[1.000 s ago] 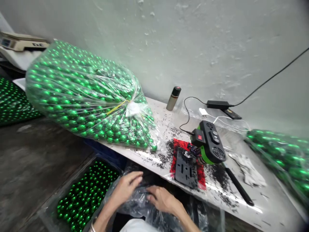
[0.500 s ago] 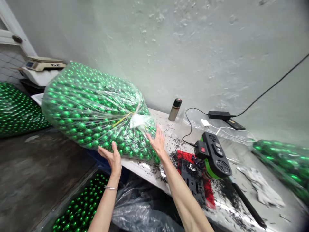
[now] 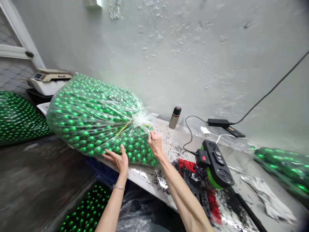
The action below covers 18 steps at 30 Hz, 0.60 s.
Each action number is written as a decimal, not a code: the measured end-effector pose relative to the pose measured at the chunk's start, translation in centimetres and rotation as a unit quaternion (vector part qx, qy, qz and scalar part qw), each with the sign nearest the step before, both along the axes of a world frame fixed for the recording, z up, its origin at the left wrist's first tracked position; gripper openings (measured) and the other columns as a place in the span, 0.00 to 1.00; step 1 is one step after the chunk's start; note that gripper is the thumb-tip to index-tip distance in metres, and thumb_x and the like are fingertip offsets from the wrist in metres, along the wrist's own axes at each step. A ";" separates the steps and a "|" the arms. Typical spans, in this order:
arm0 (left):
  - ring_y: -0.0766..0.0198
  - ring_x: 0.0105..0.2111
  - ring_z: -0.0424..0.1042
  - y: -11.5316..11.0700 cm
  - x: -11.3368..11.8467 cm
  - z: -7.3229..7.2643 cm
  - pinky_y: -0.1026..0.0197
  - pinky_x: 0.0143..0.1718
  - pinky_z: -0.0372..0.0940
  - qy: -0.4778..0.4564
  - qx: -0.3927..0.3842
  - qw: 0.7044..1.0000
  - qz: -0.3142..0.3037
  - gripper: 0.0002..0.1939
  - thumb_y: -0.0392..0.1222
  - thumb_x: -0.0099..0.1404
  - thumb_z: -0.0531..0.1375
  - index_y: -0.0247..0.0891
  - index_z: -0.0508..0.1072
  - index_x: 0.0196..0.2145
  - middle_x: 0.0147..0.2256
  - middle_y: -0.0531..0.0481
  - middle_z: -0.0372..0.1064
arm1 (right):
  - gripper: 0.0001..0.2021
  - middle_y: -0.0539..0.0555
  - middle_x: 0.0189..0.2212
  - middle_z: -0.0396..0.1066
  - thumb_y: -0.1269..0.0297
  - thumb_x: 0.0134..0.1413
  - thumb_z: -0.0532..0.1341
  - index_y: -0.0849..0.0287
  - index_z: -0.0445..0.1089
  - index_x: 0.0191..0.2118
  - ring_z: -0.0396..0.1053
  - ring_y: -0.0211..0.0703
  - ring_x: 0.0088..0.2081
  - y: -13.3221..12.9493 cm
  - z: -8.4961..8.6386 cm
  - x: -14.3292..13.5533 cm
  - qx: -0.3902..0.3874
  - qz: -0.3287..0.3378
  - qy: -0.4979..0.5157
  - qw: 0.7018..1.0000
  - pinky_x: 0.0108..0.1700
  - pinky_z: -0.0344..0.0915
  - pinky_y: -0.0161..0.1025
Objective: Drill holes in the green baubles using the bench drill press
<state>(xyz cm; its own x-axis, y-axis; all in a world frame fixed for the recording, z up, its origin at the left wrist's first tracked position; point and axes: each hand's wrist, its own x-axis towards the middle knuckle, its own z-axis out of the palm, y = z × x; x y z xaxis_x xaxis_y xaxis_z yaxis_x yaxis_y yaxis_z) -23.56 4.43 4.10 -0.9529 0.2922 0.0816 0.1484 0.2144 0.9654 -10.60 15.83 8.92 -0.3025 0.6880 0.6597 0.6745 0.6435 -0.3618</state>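
A large clear plastic bag (image 3: 96, 116) full of shiny green balls lies on its side across the left end of the white table. Its gathered mouth (image 3: 142, 118) is cinched, and a yellow tie (image 3: 125, 126) shows beside it. My left hand (image 3: 119, 158) rests against the bag's near lower side, fingers spread. At the bag's right end, my right hand (image 3: 155, 141) has its fingers closed on the loose plastic just below the gathered mouth.
On the table (image 3: 145, 178) stand a dark-capped bottle (image 3: 175, 117) and a black-and-green device (image 3: 216, 164). Gloves (image 3: 269, 198), cables and scattered black bits lie around. Another green-filled bag (image 3: 282, 164) is at right, a scale (image 3: 51, 75) at far left, and an open container of green balls (image 3: 84, 209) below.
My right hand has gone from open beside the bag to closed on its plastic near the mouth. My left hand now touches the bag's side. The view has shifted slightly.
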 end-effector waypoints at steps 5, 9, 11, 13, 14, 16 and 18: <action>0.42 0.70 0.20 1.3 1.6 0.7 0.39 0.68 0.31 0.011 0.003 0.996 -0.084 0.54 0.66 0.65 0.52 0.25 0.32 0.71 0.71 0.25 0.18 | 0.17 0.53 0.31 0.68 0.69 0.66 0.45 0.58 0.71 0.42 0.63 0.37 0.29 -2.1 -0.9 2.8 0.040 -0.002 0.041 0.998 0.31 0.59 0.33; 0.44 0.71 0.23 -0.6 0.0 -0.7 0.42 0.69 0.32 0.020 0.012 0.997 -0.073 0.55 0.67 0.65 0.52 0.25 0.32 0.71 0.71 0.24 0.22 | 0.17 0.53 0.29 0.68 0.67 0.66 0.45 0.57 0.72 0.41 0.64 0.38 0.27 -3.8 -4.0 3.6 0.077 -0.005 0.076 0.994 0.28 0.59 0.33; 0.44 0.71 0.22 -1.6 -2.9 -0.7 0.43 0.69 0.30 0.014 0.027 1.000 -0.005 0.56 0.67 0.64 0.53 0.23 0.31 0.70 0.71 0.24 0.20 | 0.17 0.54 0.29 0.69 0.67 0.66 0.46 0.57 0.72 0.40 0.65 0.38 0.28 -3.8 -4.7 3.4 0.085 -0.001 0.078 0.993 0.28 0.60 0.33; 0.44 0.71 0.19 -2.1 -6.8 0.3 0.43 0.69 0.27 -0.004 0.041 0.998 0.037 0.59 0.66 0.64 0.54 0.18 0.28 0.69 0.70 0.21 0.17 | 0.17 0.54 0.30 0.70 0.67 0.66 0.47 0.57 0.73 0.41 0.67 0.39 0.29 -3.3 -4.5 2.9 0.076 0.001 0.075 0.994 0.29 0.62 0.33; 0.43 0.70 0.18 -2.1 -8.9 1.0 0.43 0.69 0.26 -0.018 0.049 0.997 0.057 0.59 0.65 0.64 0.54 0.19 0.27 0.69 0.70 0.21 0.16 | 0.17 0.54 0.31 0.70 0.67 0.65 0.47 0.57 0.73 0.41 0.67 0.39 0.30 -3.0 -4.1 2.7 0.068 0.000 0.074 0.995 0.30 0.63 0.33; 0.42 0.71 0.20 -1.7 -12.5 2.4 0.41 0.69 0.27 -0.031 0.053 0.993 0.100 0.55 0.63 0.67 0.51 0.18 0.28 0.69 0.70 0.21 0.18 | 0.17 0.55 0.32 0.71 0.67 0.65 0.47 0.57 0.73 0.42 0.68 0.39 0.31 -2.6 -3.0 2.2 0.049 -0.006 0.075 0.996 0.32 0.64 0.33; 0.40 0.71 0.26 -1.1 -14.9 3.5 0.37 0.68 0.31 -0.035 0.055 0.992 0.111 0.51 0.62 0.69 0.49 0.19 0.30 0.70 0.70 0.20 0.23 | 0.17 0.55 0.33 0.71 0.67 0.65 0.47 0.57 0.73 0.44 0.68 0.39 0.32 -2.3 -2.1 1.7 0.029 -0.013 0.070 0.997 0.33 0.64 0.33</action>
